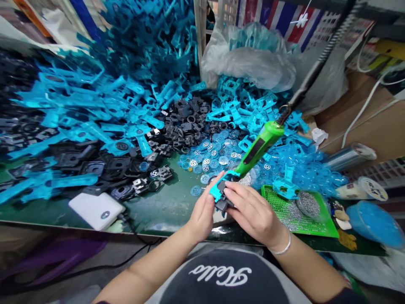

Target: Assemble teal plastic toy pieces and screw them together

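Green table [177, 211] lay beneath everything. From held assembly: heap of blue parts [91, 97] rose at ten o'clock; green tray [324, 226] lay at three; green screwdriver [259, 147] slanted at one. Left hand [202, 213], at seven, gripped blue part [217, 192]; right hand [253, 209], at four, pinched dark piece [222, 204]. Blue part, against dark piece, sat between hands, over table's six-o'clock edge.

Left hand [201, 214], right hand [257, 214] close together, fingers [242, 195] bent; forearms [311, 264] angled inward.
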Action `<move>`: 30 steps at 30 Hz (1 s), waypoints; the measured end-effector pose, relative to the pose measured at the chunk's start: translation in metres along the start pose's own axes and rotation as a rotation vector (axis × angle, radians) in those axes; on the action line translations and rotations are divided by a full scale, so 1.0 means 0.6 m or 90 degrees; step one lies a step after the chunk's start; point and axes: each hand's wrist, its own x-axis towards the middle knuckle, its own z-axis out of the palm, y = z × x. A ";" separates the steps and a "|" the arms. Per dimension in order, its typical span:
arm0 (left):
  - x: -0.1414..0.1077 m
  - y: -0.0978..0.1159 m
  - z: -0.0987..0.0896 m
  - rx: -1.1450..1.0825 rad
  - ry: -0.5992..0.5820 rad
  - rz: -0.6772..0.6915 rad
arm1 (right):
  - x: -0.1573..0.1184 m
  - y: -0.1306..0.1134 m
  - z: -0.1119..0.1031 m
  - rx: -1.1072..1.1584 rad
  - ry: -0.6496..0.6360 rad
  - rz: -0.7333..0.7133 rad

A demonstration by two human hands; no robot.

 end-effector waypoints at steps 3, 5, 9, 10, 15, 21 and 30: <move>-0.001 -0.003 0.007 -0.056 0.031 -0.001 | 0.007 -0.008 -0.003 0.037 -0.004 0.041; 0.006 -0.001 0.012 -0.149 0.055 -0.039 | 0.007 -0.011 0.000 0.105 -0.012 0.083; 0.025 0.010 0.018 -0.171 0.087 -0.062 | 0.000 -0.014 0.014 0.128 0.076 0.161; 0.028 0.012 0.018 -0.143 0.083 -0.050 | -0.002 -0.015 0.017 0.109 0.100 0.171; 0.023 0.013 0.030 0.006 0.086 0.074 | -0.002 -0.027 0.017 0.051 0.127 0.162; 0.019 0.003 0.042 0.054 0.091 0.090 | 0.003 -0.034 0.009 -0.047 0.114 0.163; 0.036 -0.005 0.049 0.099 0.132 -0.041 | -0.004 0.000 0.018 -0.036 0.025 0.156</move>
